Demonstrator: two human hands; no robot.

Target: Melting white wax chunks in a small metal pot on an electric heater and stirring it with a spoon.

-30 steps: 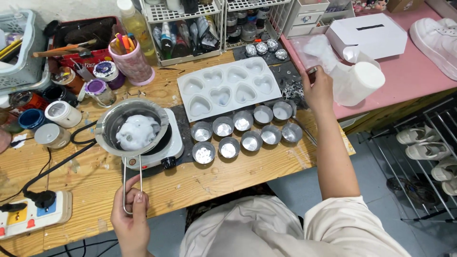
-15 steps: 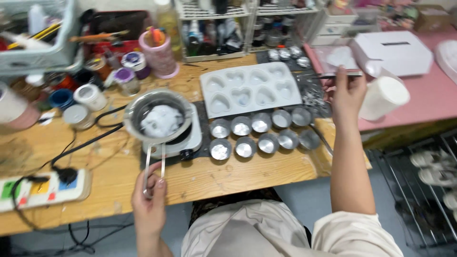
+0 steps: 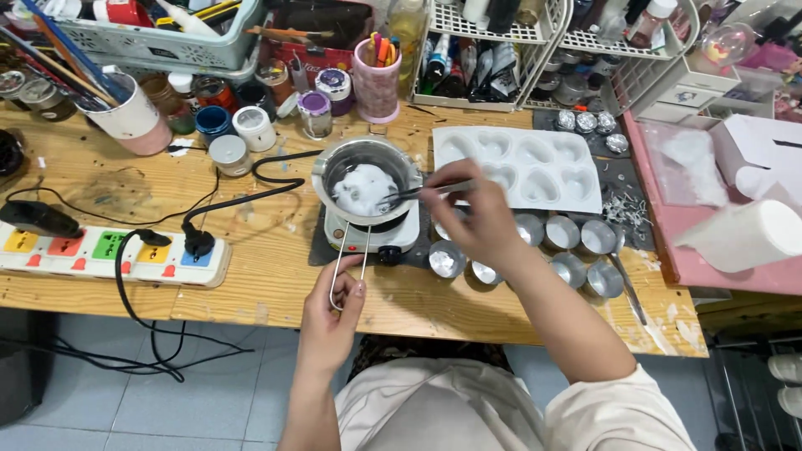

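A small metal melting pot [image 3: 327, 171] with white wax [image 3: 363, 189] in it sits on a white mini hot plate [image 3: 399, 238]. My left hand [image 3: 332, 311] grips the end of the pot's long wire handle [image 3: 347, 257] near the table's front edge. My right hand [image 3: 472, 215] holds thin metal tweezers [image 3: 418, 191] whose tip reaches into the white wax. Several small round metal cups [image 3: 576, 234] stand in rows right of the hot plate, partly hidden by my right hand. Behind them lies a white heart-cavity mould [image 3: 535, 167].
A power strip [image 3: 83, 250] with coloured switches lies at the left, its black cable running to the hot plate. Jars, a pink pen cup [image 3: 376, 83] and wire racks crowd the back. A pink side table [image 3: 735, 276] holds a white roll [image 3: 748, 234] and a box.
My right hand came back from the pink table with the tweezers and brought their tip into the pot. The view shifted left. My left hand stays on the handle.
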